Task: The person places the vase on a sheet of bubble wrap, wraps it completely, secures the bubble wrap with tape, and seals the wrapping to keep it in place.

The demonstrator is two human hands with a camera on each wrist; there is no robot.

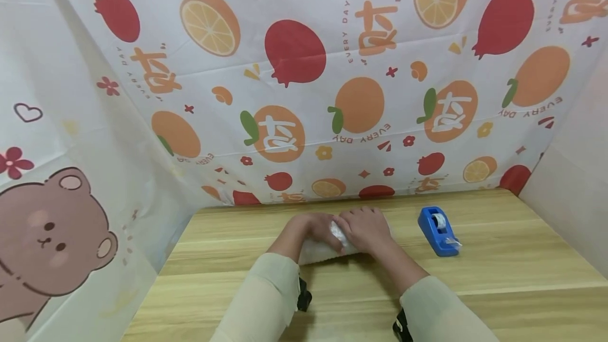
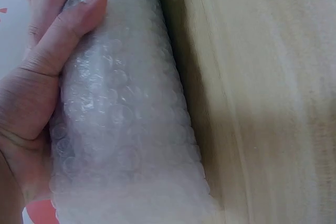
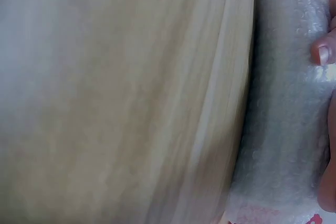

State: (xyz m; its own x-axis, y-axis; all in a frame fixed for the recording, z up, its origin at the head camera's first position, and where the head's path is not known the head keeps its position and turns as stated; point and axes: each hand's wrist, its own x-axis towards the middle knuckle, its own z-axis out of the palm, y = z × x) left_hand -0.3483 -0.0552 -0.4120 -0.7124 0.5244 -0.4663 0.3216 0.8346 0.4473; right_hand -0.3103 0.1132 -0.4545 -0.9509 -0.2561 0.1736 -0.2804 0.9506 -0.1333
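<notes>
A long bundle of clear bubble wrap lies across the table towards its far side. My left hand grips its left-middle part, the thumb laid over the top in the left wrist view. Close beside it, my right hand holds the bundle from above, its fingers bent over the far side. Only an edge of that hand shows in the right wrist view, next to the bubble wrap. Whatever the wrap may contain cannot be made out.
A blue tape dispenser with a roll of clear tape stands to the right of the hands on the wooden table. Behind the table hangs a fruit-print cloth, and a bear-print sheet covers the left side.
</notes>
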